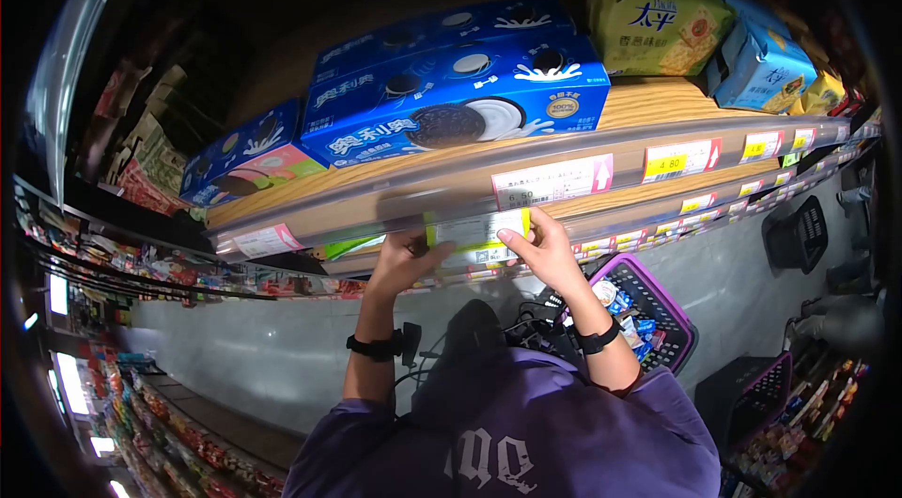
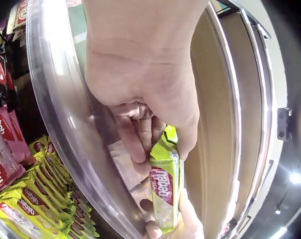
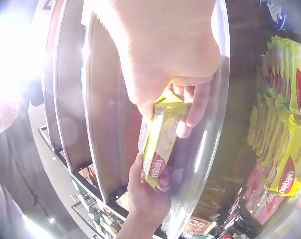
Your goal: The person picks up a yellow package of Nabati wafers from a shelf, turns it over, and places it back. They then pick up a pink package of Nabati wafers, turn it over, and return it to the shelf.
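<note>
A yellow-green nabati wafer packet (image 1: 474,233) is held level in front of the shelf edge, between both hands. My left hand (image 1: 404,263) grips one end, thumb across the near face. At the other end, my right hand (image 1: 547,252) pinches the packet between thumb and fingers. The left wrist view shows the wafer packet (image 2: 164,191) with its red nabati label facing up and its crimped end by the left fingers. From the right wrist, the wafer packet (image 3: 163,132) appears side-on, with part of its back panel hidden by the fingers.
Blue Oreo boxes (image 1: 460,113) and a green cracker bag (image 1: 648,28) stand on the upper shelf. Price tags (image 1: 554,180) line its edge. More yellow nabati packets (image 2: 33,199) sit on a shelf below. A purple-rimmed basket (image 1: 678,301) with goods stands on the floor at right.
</note>
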{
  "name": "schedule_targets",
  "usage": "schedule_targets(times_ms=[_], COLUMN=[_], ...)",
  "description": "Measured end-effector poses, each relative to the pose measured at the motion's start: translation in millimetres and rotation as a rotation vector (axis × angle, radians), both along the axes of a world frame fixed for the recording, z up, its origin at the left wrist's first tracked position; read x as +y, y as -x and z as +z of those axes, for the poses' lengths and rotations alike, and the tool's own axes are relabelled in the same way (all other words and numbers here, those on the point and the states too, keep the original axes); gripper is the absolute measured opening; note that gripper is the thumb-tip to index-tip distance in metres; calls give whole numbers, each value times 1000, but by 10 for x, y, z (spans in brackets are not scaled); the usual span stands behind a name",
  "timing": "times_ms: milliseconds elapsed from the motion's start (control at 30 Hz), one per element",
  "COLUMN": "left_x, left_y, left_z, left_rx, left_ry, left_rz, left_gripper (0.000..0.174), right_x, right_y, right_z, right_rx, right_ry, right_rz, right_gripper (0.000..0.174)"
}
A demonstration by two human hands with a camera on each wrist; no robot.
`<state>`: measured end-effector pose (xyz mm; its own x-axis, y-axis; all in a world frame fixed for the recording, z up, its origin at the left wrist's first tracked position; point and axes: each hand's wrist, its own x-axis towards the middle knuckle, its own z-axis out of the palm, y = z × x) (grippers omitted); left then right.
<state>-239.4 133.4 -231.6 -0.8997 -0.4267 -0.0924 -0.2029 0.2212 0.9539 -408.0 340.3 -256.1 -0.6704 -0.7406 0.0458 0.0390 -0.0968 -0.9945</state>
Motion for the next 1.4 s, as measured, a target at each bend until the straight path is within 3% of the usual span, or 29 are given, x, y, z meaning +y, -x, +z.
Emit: schedule_targets(times_ms=[167, 267, 367, 767, 867, 1000, 1133, 1233, 1400], left_x=[31, 73, 78, 71, 119, 7, 86, 142, 81], left_y=[16, 27, 18, 7, 28, 23, 90, 35, 46], left_z=[32, 119, 81, 90, 72, -36, 66, 101, 30], left_rx=[53, 26, 101, 91, 119, 110, 207, 134, 139], left_ry=[-158, -121, -193, -82, -162, -66, -50, -108, -87], left_rz=[5, 19, 0, -21, 33, -2, -9, 30, 35], left_gripper=[34, 35, 34, 33, 22, 23, 24, 24, 25], right_x=[16, -14, -7, -3, 28, 15, 36, 18, 28], right_y=[20, 23, -39, 38, -17, -6, 47, -32, 46], right_z=[-39, -70, 82, -98, 105, 97, -19, 88, -57], right_rx=[16, 88, -18, 101, -105, -112, 63, -133, 36], right_ry=[-42, -4, 4, -26, 10, 37, -76, 29, -19], right_rz=[12, -10, -29, 19, 61, 70, 43, 43, 46], right_gripper=[28, 28, 27, 29, 31, 32, 29, 28, 32])
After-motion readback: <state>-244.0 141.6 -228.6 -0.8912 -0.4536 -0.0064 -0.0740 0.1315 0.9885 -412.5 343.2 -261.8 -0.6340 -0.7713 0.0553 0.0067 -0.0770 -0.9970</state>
